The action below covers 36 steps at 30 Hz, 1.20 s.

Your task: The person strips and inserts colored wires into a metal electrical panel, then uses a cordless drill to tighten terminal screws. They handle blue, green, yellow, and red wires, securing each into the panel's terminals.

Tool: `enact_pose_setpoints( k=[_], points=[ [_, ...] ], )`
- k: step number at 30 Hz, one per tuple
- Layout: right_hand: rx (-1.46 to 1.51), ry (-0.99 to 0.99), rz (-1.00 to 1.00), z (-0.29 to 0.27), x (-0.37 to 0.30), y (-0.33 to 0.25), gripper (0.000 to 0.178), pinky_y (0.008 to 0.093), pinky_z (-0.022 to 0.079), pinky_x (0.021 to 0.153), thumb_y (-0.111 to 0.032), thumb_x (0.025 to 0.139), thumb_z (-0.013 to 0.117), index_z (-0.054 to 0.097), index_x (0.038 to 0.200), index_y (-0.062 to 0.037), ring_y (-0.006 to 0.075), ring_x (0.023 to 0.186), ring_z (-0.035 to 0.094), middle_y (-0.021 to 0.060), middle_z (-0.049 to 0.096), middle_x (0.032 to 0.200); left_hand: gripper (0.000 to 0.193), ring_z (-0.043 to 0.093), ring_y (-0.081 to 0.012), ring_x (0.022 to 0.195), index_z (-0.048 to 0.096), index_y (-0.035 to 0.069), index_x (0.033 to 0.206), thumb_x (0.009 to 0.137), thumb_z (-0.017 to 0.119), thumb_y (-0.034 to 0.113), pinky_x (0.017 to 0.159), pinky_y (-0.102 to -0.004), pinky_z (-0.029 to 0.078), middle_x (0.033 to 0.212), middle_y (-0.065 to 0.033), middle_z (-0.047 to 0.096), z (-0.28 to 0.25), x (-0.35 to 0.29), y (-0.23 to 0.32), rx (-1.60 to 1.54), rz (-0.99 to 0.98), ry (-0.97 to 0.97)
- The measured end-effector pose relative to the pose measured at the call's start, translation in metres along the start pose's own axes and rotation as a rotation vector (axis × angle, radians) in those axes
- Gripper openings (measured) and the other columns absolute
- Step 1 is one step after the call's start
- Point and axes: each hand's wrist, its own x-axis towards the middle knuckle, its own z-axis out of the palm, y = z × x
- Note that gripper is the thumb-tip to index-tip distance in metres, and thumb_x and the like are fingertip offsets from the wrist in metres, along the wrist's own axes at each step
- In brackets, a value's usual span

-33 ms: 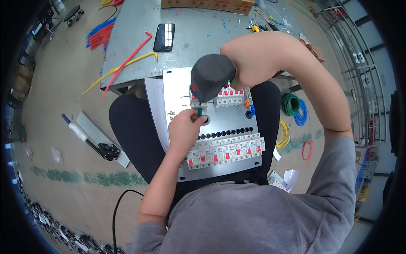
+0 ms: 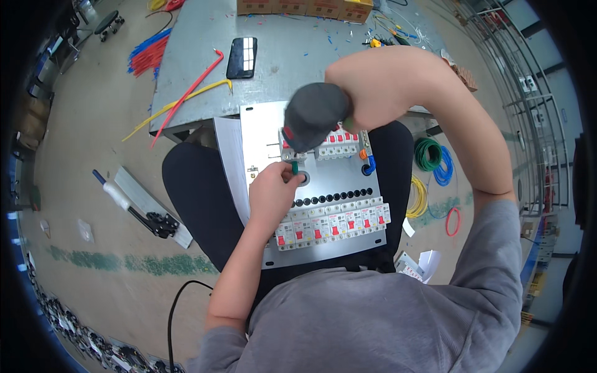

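Observation:
A metal mounting panel (image 2: 336, 252) rests across my lap, its far end by the workbench. One row of circuit breakers (image 2: 336, 224) runs along its near side. Farther up, a second group of breakers (image 2: 337, 151) is partly covered. My right hand (image 2: 367, 102) is closed round a dark cordless power screwdriver (image 2: 315, 115) held over that group; its tip is hidden. Below the driver, my left hand (image 2: 273, 189) pinches a short green wire (image 2: 295, 167) at the breakers' lower edge, beside a round hole in the panel.
On the workbench (image 2: 280, 59) lie a phone (image 2: 242, 58), a red bent strip (image 2: 189, 96), a yellow one (image 2: 177, 105) and cardboard boxes (image 2: 305, 7). Green wire coils (image 2: 428, 154) and yellow ones (image 2: 418, 198) are on the floor at right. A long-handled tool (image 2: 134, 205) lies at left.
The whole view has shifted very slightly. Both hands keep their grips, and the screwdriver stays over the upper breakers.

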Motion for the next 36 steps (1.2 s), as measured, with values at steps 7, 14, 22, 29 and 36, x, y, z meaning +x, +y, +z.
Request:
enact_pose_setpoints(
  k=[7,14,22,29,36],
  points=[
    [0.118,0.679,-0.684,0.018,-0.06,0.115,0.048,0.0418,0.062,0.093,-0.009,0.077,0.095,0.078,0.122,-0.0088,0.0262,0.101,0.077,0.0113,0.079,0.112,0.03,0.072,-0.0323,0.089,0.072,0.001,0.116,0.089,0.077,0.011,0.079,-0.0435,0.057,0.097,-0.0123,0.07,-0.006,0.001,0.003,0.232,0.142,-0.161],
    [1.378,1.137,-0.127,0.123,-0.039,0.157,0.049,0.03,0.046,0.067,-0.018,0.09,0.078,0.069,0.131,0.008,0.0137,0.068,0.056,0.0024,0.062,0.078,0.022,0.07,-0.0355,0.085,0.069,0.003,0.103,0.086,0.079,0.013,0.077,-0.0452,0.056,0.088,-0.0133,0.068,-0.005,0.0,0.003,0.215,0.078,-0.109],
    [1.41,2.135,0.509,0.266,0.034,0.291,0.024,0.0302,0.051,0.059,0.0,0.093,0.075,0.072,0.116,-0.0043,0.0123,0.066,0.061,0.0018,0.066,0.085,0.022,0.066,-0.0327,0.068,0.062,0.001,0.084,0.082,0.081,0.012,0.064,-0.0437,0.051,0.072,-0.0115,0.064,0.01,0.001,0.002,0.202,0.089,-0.036],
    [1.445,2.059,0.732,0.324,0.092,0.324,0.017,0.0312,0.053,0.06,-0.013,0.096,0.078,0.069,0.106,-0.0029,0.0118,0.065,0.063,0.0038,0.068,0.081,0.02,0.067,-0.0352,0.07,0.061,0.002,0.084,0.083,0.079,0.012,0.064,-0.0457,0.052,0.074,-0.0122,0.065,0.01,0.002,0.002,0.215,0.068,-0.057],
    [1.039,1.99,0.779,0.345,0.125,0.38,0.029,0.0385,0.054,0.08,-0.03,0.098,0.081,0.074,0.108,-0.0039,0.0188,0.085,0.068,0.0027,0.071,0.093,0.025,0.067,-0.0389,0.076,0.062,-0.002,0.087,0.09,0.078,0.016,0.069,-0.0461,0.053,0.08,-0.0181,0.067,-0.007,0.004,-0.002,0.178,0.066,-0.196]
  ],
)
